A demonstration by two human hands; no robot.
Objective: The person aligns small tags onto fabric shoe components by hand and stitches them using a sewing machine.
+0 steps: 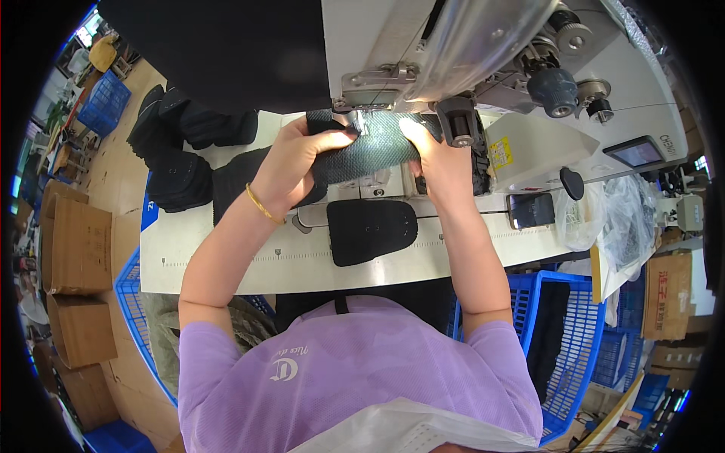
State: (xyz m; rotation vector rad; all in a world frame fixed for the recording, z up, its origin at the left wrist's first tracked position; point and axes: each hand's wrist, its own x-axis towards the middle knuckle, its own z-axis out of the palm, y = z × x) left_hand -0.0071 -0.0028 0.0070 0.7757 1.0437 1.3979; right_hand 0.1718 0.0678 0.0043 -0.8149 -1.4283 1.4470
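Observation:
Under the lit needle area of a white sewing machine [529, 143] lies a dark textured fabric piece [361, 155]. My left hand [293, 160] grips its left side, thumb on top near the presser foot and fingers curled beneath. On the piece's right side, my right hand [438, 160] pinches the edge between thumb and fingers. A black rounded fabric panel [371, 232] lies flat on the table in front of the machine, between my forearms. More black fabric [236, 181] rests beside my left wrist.
Stacks of black fabric pieces [181, 180] stand at the table's left. A phone [531, 211] and clear plastic bags [604, 211] lie at the right. Blue baskets [578, 347] flank me below the tabletop [226, 272]. Cardboard boxes [79, 249] stand on the floor at left.

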